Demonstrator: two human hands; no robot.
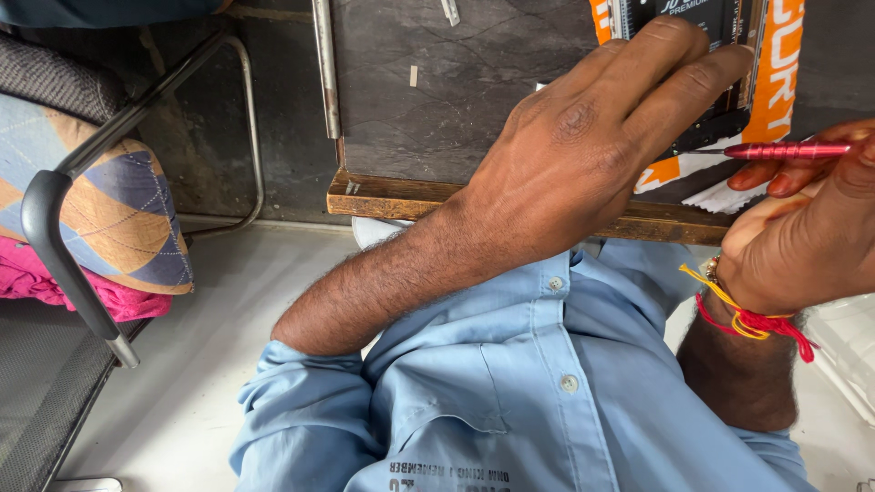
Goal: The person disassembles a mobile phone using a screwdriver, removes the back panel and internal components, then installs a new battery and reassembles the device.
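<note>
The left hand [583, 155] is seen laid flat, fingers extended and held close together, on a black and orange box [720, 55] that lies on the dark work table [437, 82]; nothing is gripped by it, the box only being pressed from above. The box is placed at the far right of the table top, partly hidden under the fingers and cut off by the upper edge of the view. The right hand [802, 237] is closed around a slim red metal tool [793, 150], possibly a precision screwdriver handle, though the tip is covered by the left hand and cannot be identified. The tool is held roughly level, pointing toward the box, just beside the left fingers. A torn white and orange edge of packaging [702, 182] is noted below the box, near the worn wooden table edge [392, 196]. Red and yellow threads [752, 319] are worn around the right wrist. A light blue buttoned shirt [519, 392] with rolled sleeves fills the lower part of the view. To the left, a chair with a black metal armrest [55, 237] and a diamond-patterned cushion [118, 210] is recorded, with pink fabric [55, 287] beneath the cushion, well apart from both hands.
</note>
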